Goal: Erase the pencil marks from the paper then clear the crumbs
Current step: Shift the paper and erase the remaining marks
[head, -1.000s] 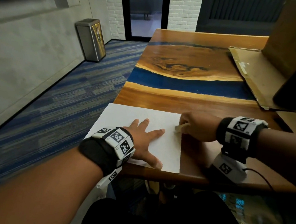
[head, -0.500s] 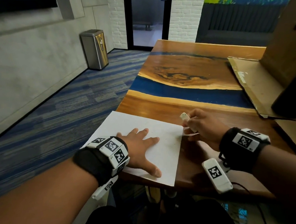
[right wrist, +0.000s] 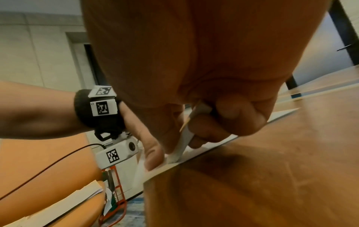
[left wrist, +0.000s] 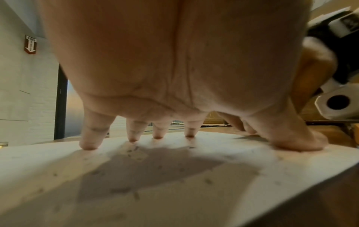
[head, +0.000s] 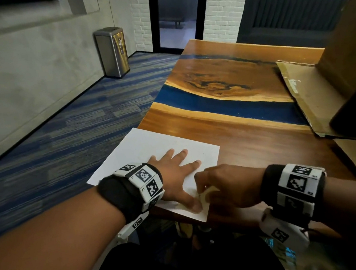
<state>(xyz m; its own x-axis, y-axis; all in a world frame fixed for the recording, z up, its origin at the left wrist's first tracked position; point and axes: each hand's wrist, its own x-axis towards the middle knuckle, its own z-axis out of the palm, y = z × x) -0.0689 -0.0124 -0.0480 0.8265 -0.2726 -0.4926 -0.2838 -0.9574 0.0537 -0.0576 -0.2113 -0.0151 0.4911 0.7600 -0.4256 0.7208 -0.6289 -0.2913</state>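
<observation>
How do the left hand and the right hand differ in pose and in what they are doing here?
The left hand lies flat, fingers spread, pressing the paper; the right hand is curled.
The left hand holds nothing; the right hand pinches a white eraser.
Both touch down on the paper.

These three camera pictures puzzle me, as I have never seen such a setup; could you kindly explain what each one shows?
No machine here: a person works with bare hands, wearing cameras. The head view looks down at a wooden table with a white paper on it. The left hand lies flat, fingers spread, pressing the paper down. The right hand pinches a white eraser, its tip against the paper near the left thumb. The left wrist view looks under the palm, showing grey crumbs on the sheet. The right wrist view shows the eraser grip.
</observation>
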